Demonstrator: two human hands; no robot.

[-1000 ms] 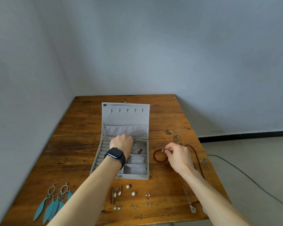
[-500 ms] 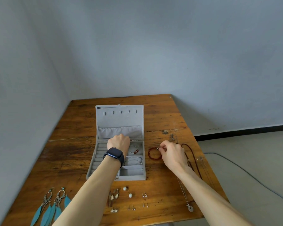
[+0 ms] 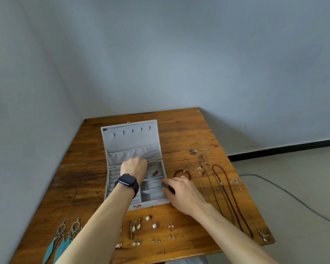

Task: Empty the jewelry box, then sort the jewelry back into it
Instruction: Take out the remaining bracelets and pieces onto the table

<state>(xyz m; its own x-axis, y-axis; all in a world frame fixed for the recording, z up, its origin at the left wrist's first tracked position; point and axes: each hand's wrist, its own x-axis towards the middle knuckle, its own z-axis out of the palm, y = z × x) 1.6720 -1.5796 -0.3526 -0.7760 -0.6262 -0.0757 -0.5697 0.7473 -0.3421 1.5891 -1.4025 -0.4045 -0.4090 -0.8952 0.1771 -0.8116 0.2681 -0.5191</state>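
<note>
- Head view: a grey jewelry box (image 3: 122,180) stands open on a wooden table (image 3: 189,134), its lid (image 3: 131,141) tipped back and showing a row of small hooks above a gathered pocket.
- The left hand (image 3: 134,167) is curled into a loose fist at the back of the box's tray, just in front of the lid hinge; the fingers are folded under, and I cannot tell whether they hold anything. A dark smartwatch (image 3: 127,183) sits on that wrist.
- The right hand (image 3: 181,193) lies at the right edge of the box, fingers stretched leftward and narrowly spread, the tips over the middle right compartment. It seems to carry nothing, though the fingertips are too small to judge for certain.
- In the back right compartment lies a thin bracelet with red beads (image 3: 154,172); in the compartment in front of it, a silver bangle (image 3: 152,184).
- A red bead bracelet (image 3: 181,173) lies on the table just right of the box, just beyond the right hand.
- Further right, several necklaces (image 3: 227,193) are stretched out lengthwise, side by side, toward the near edge.
- In front of the box: two pearl studs (image 3: 151,221), drop earrings (image 3: 136,224) and small stud pairs (image 3: 171,224), set apart in rows.
- At the near left corner lie two teal feather earrings (image 3: 63,239), partly crossed by the left forearm.
</note>
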